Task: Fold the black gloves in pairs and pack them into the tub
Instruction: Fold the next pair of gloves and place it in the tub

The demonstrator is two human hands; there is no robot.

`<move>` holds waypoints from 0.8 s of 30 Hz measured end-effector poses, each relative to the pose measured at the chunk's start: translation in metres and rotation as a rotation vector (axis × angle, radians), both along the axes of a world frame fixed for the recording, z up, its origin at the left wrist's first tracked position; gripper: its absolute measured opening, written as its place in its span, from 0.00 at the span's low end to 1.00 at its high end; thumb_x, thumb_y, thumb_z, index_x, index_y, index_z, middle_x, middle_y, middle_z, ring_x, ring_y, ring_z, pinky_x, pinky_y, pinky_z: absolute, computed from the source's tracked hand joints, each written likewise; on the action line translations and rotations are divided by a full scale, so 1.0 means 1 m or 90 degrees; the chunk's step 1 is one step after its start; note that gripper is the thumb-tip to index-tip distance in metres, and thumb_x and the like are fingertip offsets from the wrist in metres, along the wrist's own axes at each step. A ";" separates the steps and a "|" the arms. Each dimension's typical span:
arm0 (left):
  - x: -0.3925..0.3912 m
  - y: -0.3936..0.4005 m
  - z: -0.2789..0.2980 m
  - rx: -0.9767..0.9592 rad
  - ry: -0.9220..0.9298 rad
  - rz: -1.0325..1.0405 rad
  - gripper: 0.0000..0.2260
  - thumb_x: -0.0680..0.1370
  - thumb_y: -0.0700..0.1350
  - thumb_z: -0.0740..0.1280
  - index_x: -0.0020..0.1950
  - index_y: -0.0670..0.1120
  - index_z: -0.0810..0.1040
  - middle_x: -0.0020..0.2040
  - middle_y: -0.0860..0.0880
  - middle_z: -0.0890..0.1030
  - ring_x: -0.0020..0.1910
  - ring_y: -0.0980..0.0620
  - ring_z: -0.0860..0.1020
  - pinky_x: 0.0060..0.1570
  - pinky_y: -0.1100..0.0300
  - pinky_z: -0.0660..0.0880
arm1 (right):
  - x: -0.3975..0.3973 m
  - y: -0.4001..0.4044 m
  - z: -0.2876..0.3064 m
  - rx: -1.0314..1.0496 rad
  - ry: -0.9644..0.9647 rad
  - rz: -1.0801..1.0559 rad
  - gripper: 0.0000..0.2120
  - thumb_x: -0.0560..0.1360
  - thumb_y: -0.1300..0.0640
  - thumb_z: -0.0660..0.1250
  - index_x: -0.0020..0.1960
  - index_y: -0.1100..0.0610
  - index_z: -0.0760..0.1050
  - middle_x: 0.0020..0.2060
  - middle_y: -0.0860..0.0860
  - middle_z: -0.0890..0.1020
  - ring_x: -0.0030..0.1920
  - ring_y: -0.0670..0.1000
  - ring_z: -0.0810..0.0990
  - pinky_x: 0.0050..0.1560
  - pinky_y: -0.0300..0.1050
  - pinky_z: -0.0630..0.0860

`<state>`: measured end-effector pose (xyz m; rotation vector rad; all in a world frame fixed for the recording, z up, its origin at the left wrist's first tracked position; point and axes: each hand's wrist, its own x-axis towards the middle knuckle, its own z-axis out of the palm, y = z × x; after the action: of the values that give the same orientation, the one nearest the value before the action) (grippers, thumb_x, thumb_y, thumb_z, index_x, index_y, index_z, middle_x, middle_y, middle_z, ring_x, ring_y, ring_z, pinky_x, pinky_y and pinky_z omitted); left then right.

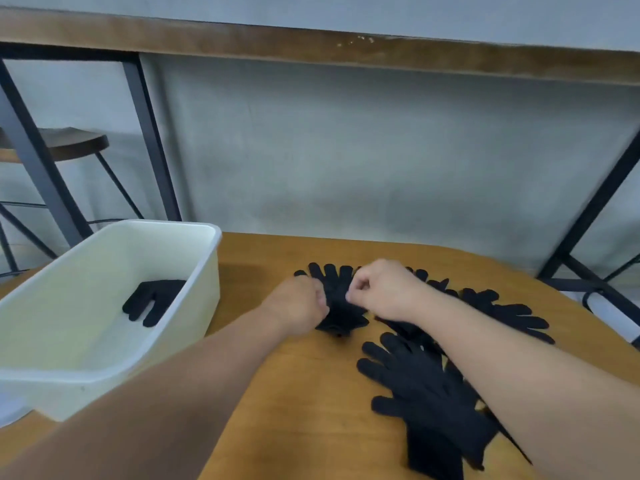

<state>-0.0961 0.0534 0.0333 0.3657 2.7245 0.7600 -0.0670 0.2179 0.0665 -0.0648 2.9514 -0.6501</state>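
— At the middle of the wooden table, what are your hands doing?

— Both are on one pair of black gloves. My left hand has its grip curled on the left edge, my right hand pinches the right edge, and the glove fingers fan out toward the far side.

— Which step is this?

— Folding, as I judge it — the pair is lined up and bunched at the cuff end, not yet doubled over.

— And the tub?

— The white tub stands to my left on the table, just beside the work. One packed bundle of black gloves lies on its floor.

— What remains?

— Loose gloves heaped under my right forearm, more gloves spread beyond it — how many I cannot tell.

— The next move?

— Bringing the fingers over onto the cuff, keeping both layers together so they don't slip, then carrying the bundle left over the tub's rim to sit beside the first one.
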 end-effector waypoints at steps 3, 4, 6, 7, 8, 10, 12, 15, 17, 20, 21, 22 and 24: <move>-0.003 -0.001 -0.024 0.018 -0.032 0.059 0.07 0.77 0.43 0.62 0.48 0.44 0.79 0.49 0.47 0.84 0.49 0.47 0.82 0.48 0.53 0.79 | 0.000 0.004 -0.033 0.021 -0.025 0.020 0.14 0.76 0.48 0.69 0.59 0.51 0.80 0.52 0.44 0.80 0.52 0.47 0.78 0.53 0.41 0.76; -0.006 -0.001 -0.029 0.023 -0.027 0.076 0.07 0.77 0.43 0.62 0.47 0.44 0.79 0.47 0.48 0.83 0.46 0.47 0.82 0.45 0.54 0.79 | -0.004 0.005 -0.043 0.028 -0.024 0.026 0.19 0.75 0.46 0.70 0.64 0.51 0.77 0.57 0.46 0.78 0.55 0.48 0.78 0.56 0.43 0.75; -0.004 -0.005 -0.038 0.045 -0.021 0.107 0.07 0.77 0.43 0.62 0.46 0.44 0.79 0.41 0.50 0.81 0.38 0.50 0.79 0.37 0.58 0.75 | -0.006 0.001 -0.062 0.045 -0.020 0.030 0.25 0.75 0.44 0.69 0.70 0.50 0.72 0.63 0.48 0.73 0.59 0.51 0.76 0.60 0.48 0.76; -0.003 -0.007 -0.041 0.056 -0.018 0.128 0.07 0.78 0.43 0.62 0.46 0.43 0.79 0.38 0.50 0.79 0.35 0.51 0.76 0.34 0.61 0.72 | -0.008 0.000 -0.069 0.054 -0.019 0.031 0.25 0.76 0.45 0.68 0.71 0.50 0.71 0.64 0.48 0.71 0.60 0.51 0.75 0.59 0.48 0.76; -0.002 -0.009 -0.044 0.065 -0.019 0.151 0.07 0.78 0.43 0.63 0.46 0.44 0.79 0.37 0.51 0.78 0.34 0.52 0.75 0.32 0.62 0.71 | -0.009 -0.001 -0.076 0.068 -0.019 0.033 0.24 0.77 0.46 0.67 0.71 0.50 0.71 0.64 0.48 0.70 0.59 0.52 0.76 0.58 0.48 0.76; -0.001 -0.013 -0.050 0.088 -0.024 0.195 0.06 0.78 0.43 0.63 0.46 0.45 0.80 0.37 0.51 0.78 0.34 0.53 0.75 0.31 0.64 0.69 | -0.013 -0.001 -0.086 0.104 0.002 0.045 0.17 0.80 0.50 0.63 0.68 0.51 0.74 0.63 0.48 0.71 0.57 0.53 0.77 0.56 0.48 0.77; 0.000 -0.018 -0.052 0.122 -0.036 0.232 0.06 0.78 0.44 0.64 0.45 0.47 0.80 0.37 0.51 0.79 0.35 0.52 0.77 0.31 0.64 0.70 | -0.017 0.000 -0.091 0.113 0.030 0.041 0.13 0.82 0.55 0.58 0.61 0.51 0.79 0.58 0.49 0.75 0.54 0.52 0.77 0.54 0.46 0.77; 0.003 -0.026 -0.051 0.193 -0.075 0.276 0.06 0.79 0.45 0.63 0.47 0.47 0.80 0.38 0.49 0.81 0.36 0.52 0.79 0.37 0.61 0.77 | -0.022 0.000 -0.087 -0.003 0.076 -0.038 0.12 0.82 0.56 0.56 0.56 0.51 0.79 0.50 0.48 0.79 0.48 0.49 0.79 0.46 0.43 0.77; 0.007 -0.029 -0.047 0.286 -0.130 0.318 0.07 0.80 0.43 0.62 0.50 0.46 0.79 0.39 0.47 0.82 0.38 0.51 0.80 0.45 0.56 0.80 | -0.024 -0.004 -0.073 -0.150 0.086 -0.107 0.10 0.83 0.56 0.56 0.55 0.50 0.76 0.44 0.48 0.82 0.40 0.44 0.80 0.38 0.40 0.76; 0.013 -0.033 -0.042 0.372 -0.110 0.353 0.07 0.81 0.41 0.60 0.51 0.46 0.78 0.41 0.48 0.81 0.40 0.52 0.81 0.48 0.54 0.80 | -0.022 -0.018 -0.047 -0.256 0.125 -0.118 0.09 0.83 0.54 0.56 0.56 0.49 0.75 0.45 0.47 0.83 0.42 0.41 0.81 0.40 0.38 0.76; 0.018 -0.035 -0.040 0.387 -0.074 0.357 0.08 0.81 0.41 0.59 0.51 0.47 0.78 0.42 0.49 0.81 0.40 0.53 0.81 0.48 0.54 0.79 | -0.017 -0.024 -0.038 -0.273 0.142 -0.105 0.09 0.83 0.54 0.56 0.55 0.48 0.75 0.45 0.46 0.84 0.43 0.41 0.81 0.41 0.37 0.76; 0.023 -0.040 -0.039 0.394 -0.028 0.357 0.08 0.82 0.42 0.58 0.51 0.49 0.77 0.43 0.51 0.80 0.41 0.54 0.81 0.47 0.54 0.79 | -0.008 -0.032 -0.031 -0.287 0.155 -0.087 0.08 0.83 0.54 0.57 0.54 0.47 0.75 0.45 0.45 0.84 0.43 0.41 0.82 0.42 0.36 0.76; 0.035 -0.046 -0.038 0.389 0.074 0.361 0.09 0.82 0.42 0.57 0.53 0.51 0.76 0.44 0.52 0.80 0.43 0.54 0.80 0.41 0.58 0.78 | 0.017 -0.044 -0.026 -0.299 0.177 -0.040 0.08 0.82 0.54 0.58 0.52 0.46 0.75 0.43 0.43 0.83 0.42 0.40 0.81 0.42 0.36 0.76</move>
<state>-0.0615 0.0071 -0.0045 -0.2779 2.6538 1.7763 -0.0495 0.1737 0.0410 -0.1120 2.9893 -1.4369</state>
